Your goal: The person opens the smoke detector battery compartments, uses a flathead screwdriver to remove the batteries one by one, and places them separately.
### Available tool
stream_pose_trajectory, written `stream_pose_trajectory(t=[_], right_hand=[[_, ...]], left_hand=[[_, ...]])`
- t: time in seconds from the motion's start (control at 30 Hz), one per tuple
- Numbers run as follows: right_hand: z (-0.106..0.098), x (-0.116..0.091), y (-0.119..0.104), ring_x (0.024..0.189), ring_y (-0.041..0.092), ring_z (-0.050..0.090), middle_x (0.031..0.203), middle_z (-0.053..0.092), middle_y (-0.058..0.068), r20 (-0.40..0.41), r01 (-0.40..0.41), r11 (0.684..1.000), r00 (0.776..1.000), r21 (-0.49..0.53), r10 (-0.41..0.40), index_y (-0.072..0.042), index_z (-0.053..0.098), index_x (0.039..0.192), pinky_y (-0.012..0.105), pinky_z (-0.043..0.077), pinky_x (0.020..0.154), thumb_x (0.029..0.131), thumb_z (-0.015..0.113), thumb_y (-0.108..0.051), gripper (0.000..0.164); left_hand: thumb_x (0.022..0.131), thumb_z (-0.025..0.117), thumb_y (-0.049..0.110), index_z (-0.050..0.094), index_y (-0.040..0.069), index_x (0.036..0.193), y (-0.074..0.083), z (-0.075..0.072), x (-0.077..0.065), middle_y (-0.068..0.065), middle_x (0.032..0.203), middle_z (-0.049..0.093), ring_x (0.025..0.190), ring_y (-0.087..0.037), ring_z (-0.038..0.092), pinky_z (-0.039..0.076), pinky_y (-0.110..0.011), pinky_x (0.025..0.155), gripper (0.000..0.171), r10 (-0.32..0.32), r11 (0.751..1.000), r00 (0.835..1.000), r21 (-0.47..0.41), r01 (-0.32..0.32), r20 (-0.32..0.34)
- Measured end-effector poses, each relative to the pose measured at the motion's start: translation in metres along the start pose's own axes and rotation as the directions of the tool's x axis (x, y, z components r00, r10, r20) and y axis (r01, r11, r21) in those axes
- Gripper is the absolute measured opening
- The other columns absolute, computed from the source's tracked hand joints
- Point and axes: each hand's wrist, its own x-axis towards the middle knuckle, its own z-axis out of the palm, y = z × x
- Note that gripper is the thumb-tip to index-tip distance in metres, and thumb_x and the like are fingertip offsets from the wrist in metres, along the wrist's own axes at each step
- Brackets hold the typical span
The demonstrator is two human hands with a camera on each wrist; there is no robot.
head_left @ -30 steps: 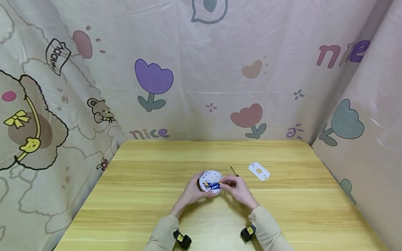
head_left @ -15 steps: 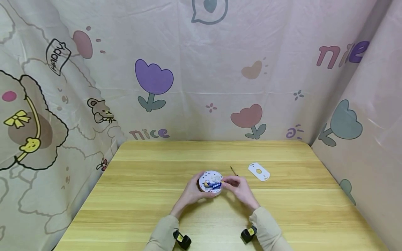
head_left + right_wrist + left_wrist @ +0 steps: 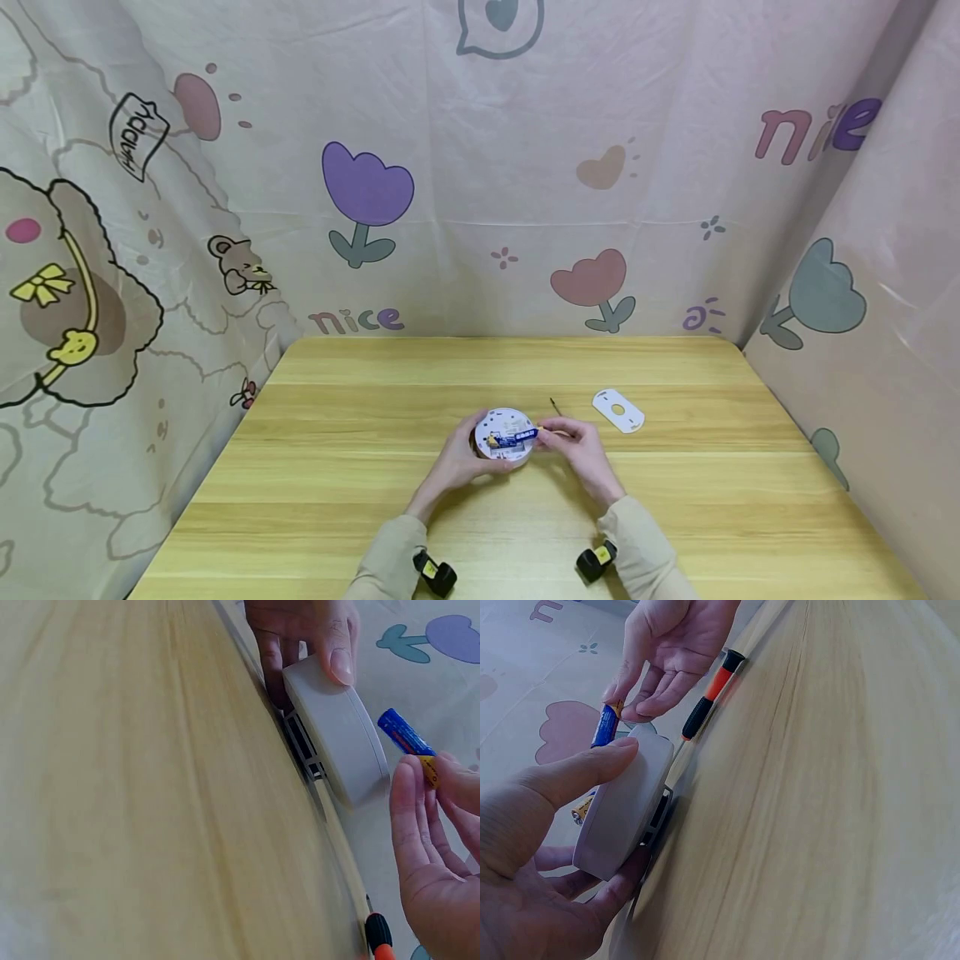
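Head — battery in right grip

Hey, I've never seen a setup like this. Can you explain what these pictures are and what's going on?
There's no machine here, just a person working with two bare hands. The wide picture comes from a camera worn on the head, looking forward and down. Each close picture comes from a camera worn on one wrist.

The left hand grips a thick, round white device. The right hand pinches a blue-and-yellow cylindrical battery. The left wrist view also shows the yellow end of a second battery beside the device.

On the pale wood-grain table lie a screwdriver with a black-and-orange handle and a flat white plate with a round hole.
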Motion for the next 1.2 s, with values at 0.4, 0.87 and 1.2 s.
stream_pose_trajectory(t=[0.4, 0.87, 1.2], right_hand=[[-0.0069, -0.003, 0.0023, 0.088, 0.013, 0.074, 0.098, 0.076, 0.0, -0.001, 0.002, 0.974, 1.0, 0.225, -0.001, 0.023, 0.053, 0.125, 0.029, 0.062, 0.091, 0.092, 0.066, 0.002, 0.041], [-0.0061, -0.007, -0.001, 0.086, 0.013, 0.074, 0.097, 0.076, 0.003, -0.135, -0.017, 0.943, 0.989, 0.333, 0.066, 0.009, 0.065, 0.117, 0.026, 0.062, 0.09, 0.089, 0.067, 0.007, 0.028], [-0.0091, -0.0083, -0.0008, 0.086, 0.016, 0.075, 0.094, 0.076, 0.004, -0.266, 0.03, 0.938, 0.962, 0.345, 0.067, 0.011, 0.065, 0.114, 0.026, 0.063, 0.088, 0.086, 0.067, 0.011, 0.028]], left_hand=[[0.068, 0.092, 0.022, 0.036, -0.003, 0.152, -0.0004, 0.0007, 0.0, -0.03, 0.153, 0.042, 0.141, -0.049, 0.041, 0.031, -0.066, 0.12, 0.104, -0.011, 1.0, 1.0, 0.001, 0.011, 0.002], [0.068, 0.093, 0.022, 0.036, -0.003, 0.152, -0.002, 0.0007, 0.0006, -0.03, 0.153, 0.042, 0.141, -0.049, 0.041, 0.031, -0.066, 0.119, 0.104, 0.002, 1.0, 1.0, -0.003, -0.002, 0.0], [0.068, 0.093, 0.023, 0.037, -0.003, 0.152, -0.0024, 0.0005, 0.001, -0.03, 0.153, 0.043, 0.141, -0.049, 0.04, 0.031, -0.066, 0.119, 0.104, 0.001, 1.0, 1.0, 0.002, -0.001, -0.003]])
